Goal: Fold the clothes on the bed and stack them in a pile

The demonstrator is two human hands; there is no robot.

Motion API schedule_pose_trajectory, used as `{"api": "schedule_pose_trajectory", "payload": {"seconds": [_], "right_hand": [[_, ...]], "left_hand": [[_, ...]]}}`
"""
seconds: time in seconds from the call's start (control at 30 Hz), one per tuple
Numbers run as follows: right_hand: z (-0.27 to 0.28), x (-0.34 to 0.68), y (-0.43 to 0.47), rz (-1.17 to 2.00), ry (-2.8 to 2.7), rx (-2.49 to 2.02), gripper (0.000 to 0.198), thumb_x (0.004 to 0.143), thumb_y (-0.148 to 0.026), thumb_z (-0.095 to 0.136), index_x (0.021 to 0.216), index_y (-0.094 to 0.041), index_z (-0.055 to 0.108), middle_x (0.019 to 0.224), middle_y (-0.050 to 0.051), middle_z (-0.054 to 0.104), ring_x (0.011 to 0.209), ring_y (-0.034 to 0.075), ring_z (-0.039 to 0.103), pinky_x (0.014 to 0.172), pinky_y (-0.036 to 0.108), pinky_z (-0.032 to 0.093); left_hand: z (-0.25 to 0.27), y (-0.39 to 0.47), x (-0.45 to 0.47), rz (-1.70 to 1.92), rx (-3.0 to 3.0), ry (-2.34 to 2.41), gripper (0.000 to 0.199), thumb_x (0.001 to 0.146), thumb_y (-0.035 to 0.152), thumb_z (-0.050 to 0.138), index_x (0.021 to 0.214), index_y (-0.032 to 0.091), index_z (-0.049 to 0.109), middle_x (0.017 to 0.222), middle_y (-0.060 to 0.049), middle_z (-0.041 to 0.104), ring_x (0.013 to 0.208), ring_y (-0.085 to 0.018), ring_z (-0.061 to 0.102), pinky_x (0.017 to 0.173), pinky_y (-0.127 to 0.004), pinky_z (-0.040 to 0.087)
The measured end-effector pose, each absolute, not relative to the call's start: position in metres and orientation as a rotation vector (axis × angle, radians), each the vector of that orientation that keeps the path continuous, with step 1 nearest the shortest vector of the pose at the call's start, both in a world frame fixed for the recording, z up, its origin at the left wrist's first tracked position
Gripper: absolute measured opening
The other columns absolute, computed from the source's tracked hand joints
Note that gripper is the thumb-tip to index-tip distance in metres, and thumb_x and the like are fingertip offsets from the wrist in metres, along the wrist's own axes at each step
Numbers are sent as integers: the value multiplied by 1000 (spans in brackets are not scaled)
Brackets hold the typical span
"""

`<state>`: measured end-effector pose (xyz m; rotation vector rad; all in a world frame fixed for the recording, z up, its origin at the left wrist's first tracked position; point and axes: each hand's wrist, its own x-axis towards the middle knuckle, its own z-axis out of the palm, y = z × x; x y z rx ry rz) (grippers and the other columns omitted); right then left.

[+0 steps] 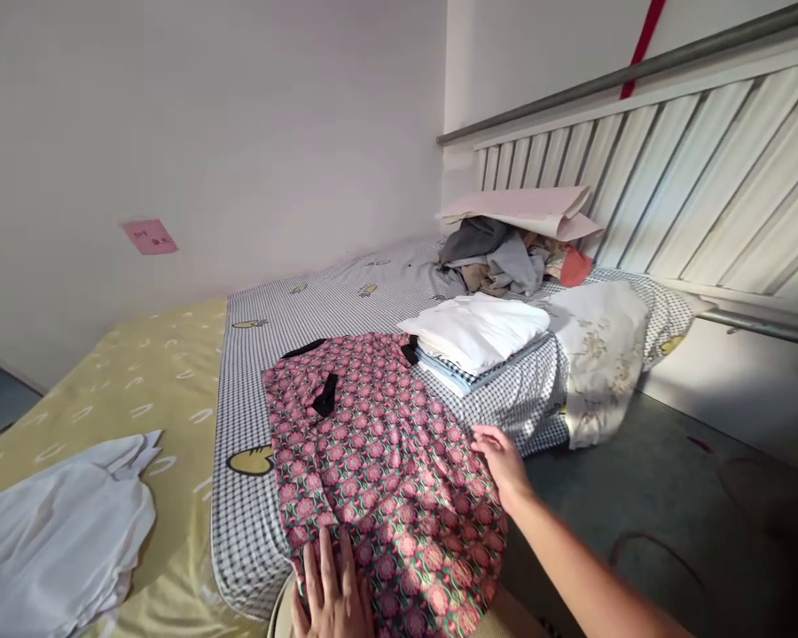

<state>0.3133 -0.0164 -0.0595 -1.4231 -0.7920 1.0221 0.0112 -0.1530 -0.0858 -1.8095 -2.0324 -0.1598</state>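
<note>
A pink flowered garment with black trim (372, 434) lies spread over the bed's front edge, its lower part hanging across my lap. A black tie (325, 395) rests on its upper left part. My left hand (332, 589) lies flat on the garment's lower left side, fingers stretched out. At the garment's right edge is my right hand (501, 461), its fingers extended and slightly bent against or just over the cloth. Beyond the garment's upper right corner sits a folded stack of clothes with a white one on top (475, 330).
A white cloth (66, 532) lies on the yellow sheet (179, 363) at left. A patterned white cloth (602, 363) drapes over the bed's right edge. Farther back, crumpled clothes (498, 252) lie under pink sheets of board (519, 204), beside a metal railing (705, 168).
</note>
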Motion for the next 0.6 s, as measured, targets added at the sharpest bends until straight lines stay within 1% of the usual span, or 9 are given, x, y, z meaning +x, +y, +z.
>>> {"api": "schedule_pose_trajectory", "payload": {"seconds": [0.07, 0.13, 0.2, 0.27, 0.33, 0.4, 0.47, 0.53, 0.6], "right_hand": [[-65, 329, -20, 1074, -783, -1436, 45, 69, -55, 78, 102, -26, 74, 121, 10, 76, 117, 30, 67, 106, 45, 49], [-66, 336, -29, 1208, -789, -1432, 47, 65, -52, 85, 103, -26, 75, 124, 10, 76, 121, 31, 67, 109, 47, 47], [-65, 337, -42, 1416, -781, -1383, 52, 63, -49, 89, 107, -26, 74, 123, 10, 77, 123, 31, 67, 112, 48, 46], [-61, 335, -54, 1640, -766, -1254, 56, 64, -45, 92, 112, -25, 73, 123, 10, 77, 122, 31, 68, 113, 48, 45], [-54, 333, -62, 1777, -743, -1109, 53, 67, -44, 91, 112, -23, 73, 117, 10, 79, 115, 31, 72, 110, 49, 49], [-46, 331, -65, 1811, -699, -1031, 47, 70, -45, 88, 109, -22, 74, 109, 9, 81, 108, 31, 75, 104, 48, 54], [-38, 331, -64, 1785, -640, -1015, 41, 72, -45, 86, 105, -24, 75, 106, 7, 82, 105, 30, 76, 100, 45, 57], [-32, 330, -62, 1755, -595, -1008, 37, 73, -44, 85, 104, -27, 76, 106, 6, 82, 107, 29, 76, 98, 43, 59], [-29, 331, -60, 1743, -569, -990, 35, 74, -43, 85, 105, -28, 76, 107, 5, 82, 111, 29, 74, 101, 43, 58]], "left_hand": [[-82, -155, 12, -110, -1827, -2020, 52, 98, 21, 45, 149, 26, 54, 161, -10, 47, 147, -32, 47, 115, -53, 43], [-78, -157, 12, -87, -1839, -2032, 51, 99, 21, 43, 148, 27, 55, 162, -9, 46, 147, -32, 46, 116, -53, 42], [-76, -158, 13, -84, -1851, -2037, 50, 100, 21, 42, 148, 26, 55, 163, -10, 46, 148, -33, 45, 116, -54, 41], [-76, -158, 13, -88, -1858, -2031, 50, 100, 21, 41, 147, 26, 55, 163, -11, 45, 148, -34, 45, 116, -54, 41], [-77, -158, 12, -85, -1876, -2019, 50, 100, 22, 41, 148, 25, 55, 163, -12, 44, 148, -35, 45, 117, -56, 41], [-78, -158, 11, -77, -1889, -2021, 50, 100, 22, 42, 148, 26, 55, 163, -11, 44, 148, -35, 45, 117, -56, 40], [-76, -158, 10, -70, -1897, -2038, 50, 100, 22, 42, 148, 27, 55, 164, -10, 44, 149, -34, 44, 119, -55, 39], [-73, -159, 11, -68, -1897, -2060, 50, 99, 22, 43, 148, 28, 55, 164, -9, 45, 149, -33, 43, 120, -54, 38], [-70, -159, 13, -57, -1902, -2069, 50, 99, 22, 44, 148, 29, 56, 163, -9, 46, 149, -33, 44, 119, -54, 39]]}}
